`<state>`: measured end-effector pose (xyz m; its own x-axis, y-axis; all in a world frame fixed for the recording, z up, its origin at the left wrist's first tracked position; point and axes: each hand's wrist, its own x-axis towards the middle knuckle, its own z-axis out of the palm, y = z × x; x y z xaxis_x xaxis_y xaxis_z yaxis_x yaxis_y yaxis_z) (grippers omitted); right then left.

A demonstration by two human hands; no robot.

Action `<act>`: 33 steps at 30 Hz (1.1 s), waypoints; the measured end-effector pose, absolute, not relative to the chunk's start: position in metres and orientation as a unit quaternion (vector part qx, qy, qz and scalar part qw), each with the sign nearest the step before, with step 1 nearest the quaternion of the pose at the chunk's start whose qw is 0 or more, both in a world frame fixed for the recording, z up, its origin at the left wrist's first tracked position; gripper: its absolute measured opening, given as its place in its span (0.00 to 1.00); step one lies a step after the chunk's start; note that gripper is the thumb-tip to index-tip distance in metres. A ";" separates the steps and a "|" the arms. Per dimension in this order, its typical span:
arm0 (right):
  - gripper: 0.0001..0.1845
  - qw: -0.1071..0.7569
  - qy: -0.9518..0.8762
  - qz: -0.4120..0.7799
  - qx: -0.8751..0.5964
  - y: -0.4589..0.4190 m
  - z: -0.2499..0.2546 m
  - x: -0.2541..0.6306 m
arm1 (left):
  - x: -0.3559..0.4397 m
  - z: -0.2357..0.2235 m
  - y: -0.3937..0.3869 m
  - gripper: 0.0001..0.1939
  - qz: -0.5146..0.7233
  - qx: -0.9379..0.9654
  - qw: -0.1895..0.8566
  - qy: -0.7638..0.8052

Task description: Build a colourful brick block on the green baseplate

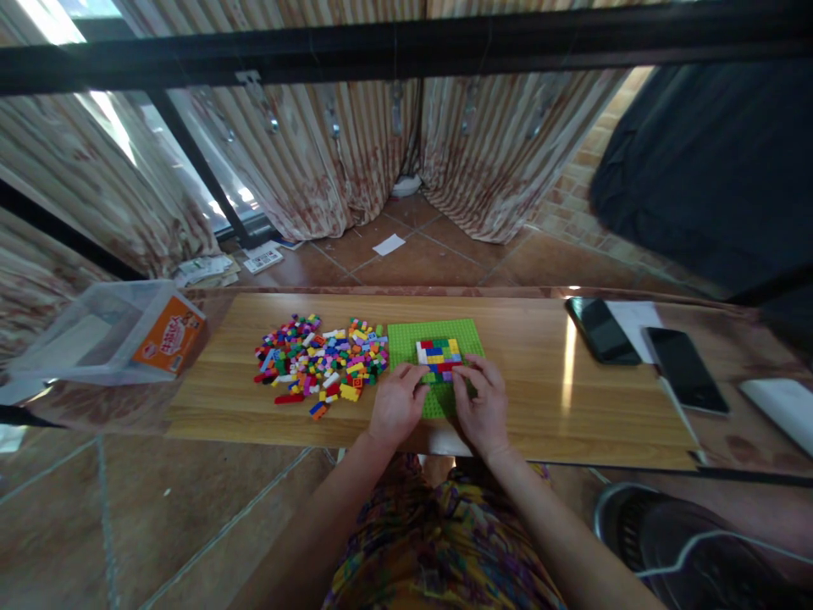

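Note:
A green studded baseplate lies on the wooden board, with a block of multicoloured toy bricks built on its middle. My left hand is at the lower left of this block, its fingers bent and closed against the bricks' edge. Thumb and index finger of my right hand pinch at the block's lower right corner, beside a red row and a purple brick. My fingers partly cover the lower edge of the bricks. Left of the baseplate spreads a heap of loose toy bricks in many colours.
A clear plastic tub with an orange label stands at the left end. Two dark phones and white paper lie at the right of the wooden board. A dark shoe shows at lower right.

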<state>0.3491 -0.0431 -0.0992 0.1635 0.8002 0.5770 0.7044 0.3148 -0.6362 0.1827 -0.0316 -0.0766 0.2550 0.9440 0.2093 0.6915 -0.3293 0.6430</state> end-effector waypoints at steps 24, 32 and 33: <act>0.20 0.308 -0.749 -0.005 -0.587 -0.068 -0.084 0.328 | 0.195 -0.061 -0.063 0.34 0.334 0.644 0.366 0.583; 0.21 0.216 -0.806 -0.043 -0.549 -0.062 -0.075 0.332 | 0.203 -0.050 -0.064 0.33 0.263 0.653 0.336 0.626; 0.21 0.200 -0.814 -0.056 -0.542 -0.061 -0.074 0.331 | 0.204 -0.049 -0.064 0.33 0.259 0.651 0.334 0.631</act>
